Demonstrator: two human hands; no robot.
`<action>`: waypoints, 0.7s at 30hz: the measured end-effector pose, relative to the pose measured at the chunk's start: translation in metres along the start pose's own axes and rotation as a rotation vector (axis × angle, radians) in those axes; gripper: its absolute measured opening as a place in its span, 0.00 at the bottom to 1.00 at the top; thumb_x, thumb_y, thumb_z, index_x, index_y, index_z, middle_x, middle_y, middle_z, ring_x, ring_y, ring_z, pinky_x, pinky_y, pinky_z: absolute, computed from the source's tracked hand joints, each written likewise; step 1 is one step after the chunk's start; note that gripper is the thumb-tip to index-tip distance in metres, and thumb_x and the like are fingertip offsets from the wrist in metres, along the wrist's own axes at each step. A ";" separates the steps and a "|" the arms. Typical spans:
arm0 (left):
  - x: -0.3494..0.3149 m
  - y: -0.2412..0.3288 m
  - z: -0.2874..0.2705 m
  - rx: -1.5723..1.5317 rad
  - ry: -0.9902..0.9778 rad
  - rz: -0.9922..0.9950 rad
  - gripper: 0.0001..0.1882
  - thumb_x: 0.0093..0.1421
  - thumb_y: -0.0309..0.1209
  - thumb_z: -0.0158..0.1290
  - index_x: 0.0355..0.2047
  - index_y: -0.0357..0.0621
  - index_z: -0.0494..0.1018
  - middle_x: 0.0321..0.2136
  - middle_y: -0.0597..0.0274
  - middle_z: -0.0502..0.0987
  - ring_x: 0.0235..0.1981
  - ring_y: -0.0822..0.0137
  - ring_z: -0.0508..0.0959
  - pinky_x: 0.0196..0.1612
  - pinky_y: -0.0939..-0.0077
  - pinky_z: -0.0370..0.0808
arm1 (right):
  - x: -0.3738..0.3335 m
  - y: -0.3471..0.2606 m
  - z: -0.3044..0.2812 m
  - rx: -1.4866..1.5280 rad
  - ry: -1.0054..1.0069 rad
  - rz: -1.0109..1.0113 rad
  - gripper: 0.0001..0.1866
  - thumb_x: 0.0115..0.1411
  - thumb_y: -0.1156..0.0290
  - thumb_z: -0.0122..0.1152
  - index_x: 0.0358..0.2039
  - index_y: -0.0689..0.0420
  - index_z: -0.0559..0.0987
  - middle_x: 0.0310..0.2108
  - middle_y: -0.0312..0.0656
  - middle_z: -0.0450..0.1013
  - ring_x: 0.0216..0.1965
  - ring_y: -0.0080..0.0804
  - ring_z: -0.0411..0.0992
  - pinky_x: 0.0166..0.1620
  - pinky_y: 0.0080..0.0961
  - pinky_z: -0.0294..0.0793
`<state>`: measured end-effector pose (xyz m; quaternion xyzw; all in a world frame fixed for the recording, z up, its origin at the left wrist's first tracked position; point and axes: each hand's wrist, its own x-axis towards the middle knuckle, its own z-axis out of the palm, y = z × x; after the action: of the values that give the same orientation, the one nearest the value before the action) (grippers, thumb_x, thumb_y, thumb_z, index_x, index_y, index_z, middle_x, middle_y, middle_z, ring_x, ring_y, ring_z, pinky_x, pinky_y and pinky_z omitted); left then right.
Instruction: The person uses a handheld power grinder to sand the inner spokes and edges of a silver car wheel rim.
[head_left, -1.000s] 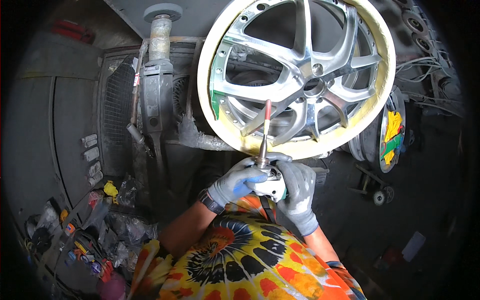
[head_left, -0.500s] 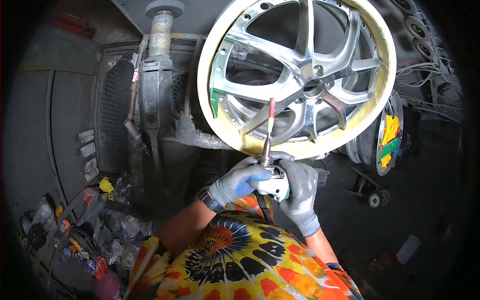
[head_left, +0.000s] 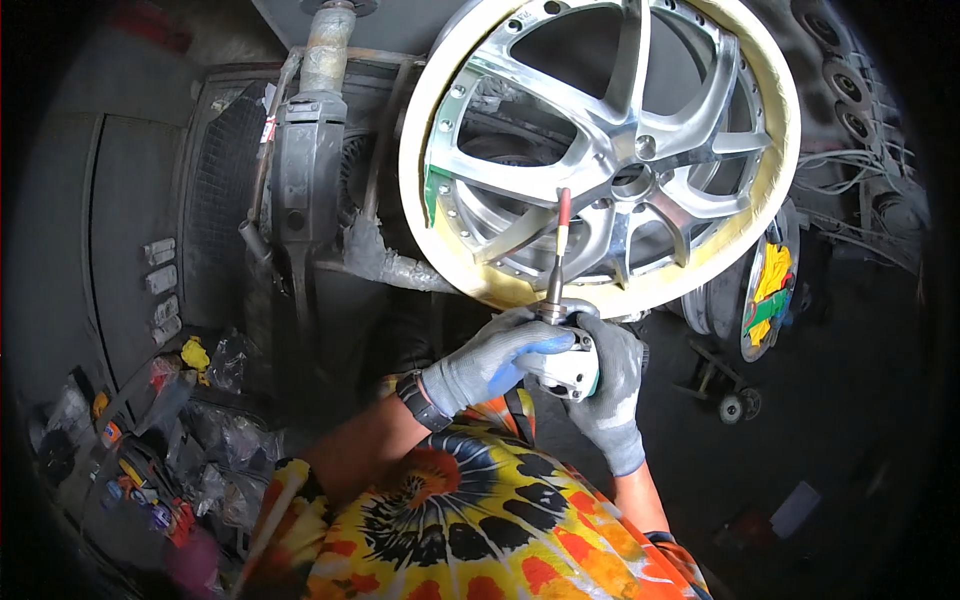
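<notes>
- power tool (head_left: 568, 374) is gripped by left hand (head_left: 478, 362) and right hand (head_left: 612, 388), fingers curled shut
- rod (head_left: 559, 250) is aimed ahead, across near edge of wheel (head_left: 597, 158); neither hand clearly nearer

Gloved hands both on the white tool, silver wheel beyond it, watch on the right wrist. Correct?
One slip: the head view shows the watch at the wrist of the left hand, not the right hand. The rest stands: both gloved hands are on the white tool, with the silver wheel beyond it.
</notes>
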<state>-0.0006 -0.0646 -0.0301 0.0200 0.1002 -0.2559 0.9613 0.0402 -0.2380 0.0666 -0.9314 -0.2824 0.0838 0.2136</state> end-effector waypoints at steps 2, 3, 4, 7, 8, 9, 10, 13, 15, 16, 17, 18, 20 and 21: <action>-0.003 0.001 0.002 0.002 0.023 0.007 0.20 0.69 0.32 0.54 0.58 0.34 0.74 0.48 0.58 0.81 0.51 0.70 0.81 0.57 0.74 0.76 | 0.002 -0.004 0.000 0.016 -0.021 0.018 0.31 0.47 0.74 0.71 0.55 0.60 0.77 0.46 0.49 0.76 0.49 0.52 0.73 0.54 0.45 0.67; -0.006 0.001 0.005 0.017 0.039 0.019 0.20 0.69 0.32 0.54 0.57 0.34 0.74 0.48 0.58 0.81 0.50 0.70 0.81 0.56 0.74 0.76 | 0.003 -0.005 0.001 0.017 -0.026 0.016 0.31 0.47 0.74 0.71 0.55 0.60 0.77 0.46 0.49 0.76 0.49 0.52 0.73 0.54 0.45 0.67; -0.008 0.002 0.006 0.032 0.055 0.030 0.19 0.69 0.31 0.54 0.56 0.34 0.75 0.47 0.58 0.81 0.50 0.70 0.81 0.56 0.75 0.76 | 0.004 -0.007 0.001 0.022 -0.029 0.002 0.31 0.47 0.74 0.71 0.55 0.60 0.77 0.46 0.49 0.77 0.49 0.52 0.73 0.54 0.45 0.67; -0.015 0.003 0.000 0.043 0.112 -0.015 0.18 0.69 0.30 0.54 0.56 0.34 0.76 0.46 0.59 0.81 0.48 0.71 0.81 0.54 0.75 0.76 | 0.005 -0.006 0.007 0.028 -0.041 -0.020 0.32 0.45 0.74 0.71 0.55 0.60 0.77 0.47 0.49 0.77 0.49 0.52 0.73 0.54 0.45 0.68; -0.020 0.004 0.002 0.074 0.122 0.024 0.17 0.69 0.30 0.54 0.54 0.34 0.76 0.44 0.62 0.81 0.46 0.74 0.80 0.52 0.77 0.76 | 0.006 -0.006 0.009 0.058 -0.046 -0.043 0.32 0.45 0.74 0.71 0.54 0.60 0.78 0.47 0.49 0.77 0.49 0.53 0.74 0.55 0.46 0.68; -0.022 0.010 0.011 0.069 0.122 0.023 0.17 0.69 0.30 0.54 0.54 0.34 0.76 0.44 0.62 0.81 0.46 0.74 0.80 0.52 0.77 0.76 | 0.007 -0.005 0.011 0.084 -0.052 -0.062 0.32 0.45 0.74 0.72 0.54 0.60 0.78 0.48 0.49 0.77 0.49 0.53 0.74 0.55 0.46 0.69; -0.024 0.016 0.020 0.071 0.107 0.014 0.16 0.69 0.30 0.54 0.53 0.34 0.76 0.43 0.63 0.81 0.45 0.75 0.79 0.51 0.79 0.75 | 0.006 -0.001 0.012 0.044 -0.068 -0.095 0.35 0.44 0.68 0.80 0.54 0.61 0.77 0.48 0.50 0.77 0.49 0.51 0.74 0.54 0.44 0.70; -0.022 0.018 0.026 0.097 0.072 0.002 0.16 0.68 0.32 0.56 0.52 0.35 0.77 0.42 0.65 0.80 0.43 0.77 0.79 0.50 0.80 0.75 | 0.006 -0.008 0.007 0.080 -0.027 -0.043 0.32 0.45 0.72 0.74 0.53 0.60 0.78 0.49 0.49 0.77 0.50 0.52 0.74 0.56 0.45 0.69; -0.014 0.013 0.027 0.120 0.050 0.001 0.16 0.68 0.34 0.56 0.51 0.36 0.78 0.41 0.65 0.80 0.43 0.77 0.78 0.50 0.81 0.74 | 0.002 -0.004 0.005 0.065 -0.017 -0.034 0.31 0.45 0.71 0.75 0.53 0.61 0.78 0.48 0.49 0.77 0.50 0.51 0.74 0.56 0.45 0.69; -0.009 0.008 0.026 0.166 0.083 -0.009 0.20 0.68 0.33 0.56 0.57 0.35 0.74 0.43 0.65 0.80 0.43 0.77 0.78 0.50 0.80 0.74 | 0.000 -0.004 0.004 0.053 -0.008 -0.001 0.31 0.45 0.70 0.76 0.53 0.61 0.79 0.48 0.50 0.77 0.50 0.51 0.75 0.56 0.45 0.69; -0.006 0.006 0.026 0.212 0.117 -0.018 0.25 0.69 0.32 0.55 0.63 0.33 0.69 0.44 0.64 0.80 0.44 0.76 0.78 0.50 0.79 0.74 | 0.000 -0.002 0.002 0.041 0.002 0.032 0.31 0.45 0.70 0.76 0.52 0.61 0.79 0.48 0.50 0.77 0.50 0.51 0.75 0.56 0.45 0.69; -0.004 0.008 0.027 0.217 0.119 -0.060 0.25 0.68 0.33 0.56 0.63 0.34 0.70 0.45 0.64 0.80 0.45 0.76 0.78 0.51 0.79 0.74 | -0.001 0.000 0.001 0.020 -0.014 0.042 0.31 0.45 0.71 0.76 0.52 0.61 0.78 0.49 0.50 0.77 0.50 0.51 0.75 0.56 0.45 0.70; 0.002 0.005 0.028 0.216 0.130 -0.051 0.22 0.68 0.36 0.58 0.56 0.36 0.74 0.43 0.65 0.81 0.44 0.77 0.78 0.51 0.80 0.74 | -0.003 0.004 0.000 0.025 -0.015 0.047 0.32 0.45 0.71 0.76 0.52 0.61 0.78 0.49 0.50 0.77 0.50 0.52 0.75 0.56 0.44 0.70; 0.004 0.003 0.027 0.223 0.141 -0.044 0.19 0.67 0.39 0.59 0.50 0.38 0.78 0.41 0.66 0.81 0.43 0.77 0.78 0.51 0.80 0.75 | -0.003 0.005 0.000 0.034 -0.010 0.053 0.32 0.45 0.72 0.76 0.52 0.61 0.78 0.49 0.51 0.77 0.51 0.52 0.75 0.56 0.44 0.70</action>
<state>0.0092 -0.0658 -0.0043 0.1422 0.1387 -0.2845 0.9379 0.0399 -0.2436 0.0645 -0.9344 -0.2574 0.0988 0.2255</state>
